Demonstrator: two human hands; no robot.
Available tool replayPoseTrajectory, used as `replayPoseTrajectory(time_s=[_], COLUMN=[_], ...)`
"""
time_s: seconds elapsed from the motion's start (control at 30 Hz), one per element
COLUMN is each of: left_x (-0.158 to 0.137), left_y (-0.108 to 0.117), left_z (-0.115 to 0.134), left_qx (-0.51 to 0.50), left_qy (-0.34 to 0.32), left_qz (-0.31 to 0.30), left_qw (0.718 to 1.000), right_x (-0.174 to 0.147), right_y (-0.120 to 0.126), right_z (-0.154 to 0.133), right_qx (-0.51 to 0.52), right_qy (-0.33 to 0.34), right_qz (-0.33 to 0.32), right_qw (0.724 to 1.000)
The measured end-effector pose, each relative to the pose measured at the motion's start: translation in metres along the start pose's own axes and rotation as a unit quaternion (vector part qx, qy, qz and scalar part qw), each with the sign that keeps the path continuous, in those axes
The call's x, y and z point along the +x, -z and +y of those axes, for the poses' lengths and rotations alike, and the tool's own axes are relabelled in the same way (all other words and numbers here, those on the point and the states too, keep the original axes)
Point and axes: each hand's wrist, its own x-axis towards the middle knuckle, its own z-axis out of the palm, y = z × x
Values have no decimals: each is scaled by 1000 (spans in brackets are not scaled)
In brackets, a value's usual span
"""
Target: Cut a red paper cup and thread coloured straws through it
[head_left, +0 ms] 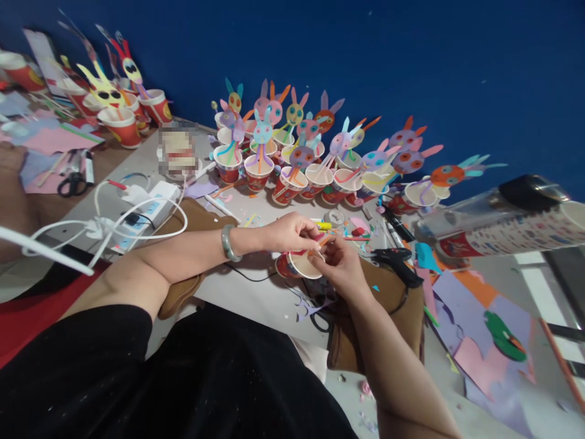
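A red and white paper cup [299, 268] is tilted over the table in front of me, its mouth facing me. Over its far rim, my left hand [289, 231] has its fingers pinched together; what lies between them is mostly hidden. My right hand [343, 265] is at the cup's right side, thumb near the opening, fingers closed on a narrow orange paper strip [326, 240]. The two hands' fingertips almost meet at this strip. Just beyond them lies a yellow marker [324, 225].
Several finished cups with paper rabbit faces [262, 131] stand along the blue wall. To the right are a black glue gun [397, 262], a long sleeve of stacked cups [512, 228] and coloured sheets [484, 329]. A power strip [153, 210] with looping white cables is at left, beside black scissors [73, 180].
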Motion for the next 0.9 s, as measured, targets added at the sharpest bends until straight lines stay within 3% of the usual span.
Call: replayPoseTrajectory(time_s=[0.13,0.3,0.5,0.9], left_x=[1,2,3,-1], left_y=[1,4,6,0], left_z=[0,-1,-4,-2], left_qx=[-53,-95,-130,-144], left_qy=[18,43,58,96], left_qz=[-23,-5,-34,-49], left_qw=[998,995,989,984], right_x=[-2,1,9,2], right_y=[-5,2,19,4], right_z=[1,-2,0,-5], right_qx=[-5,-14,64,47], right_qy=[7,21,-1,2], right_qz=[11,-5,31,80], right_qw=[1000,1000,997,996])
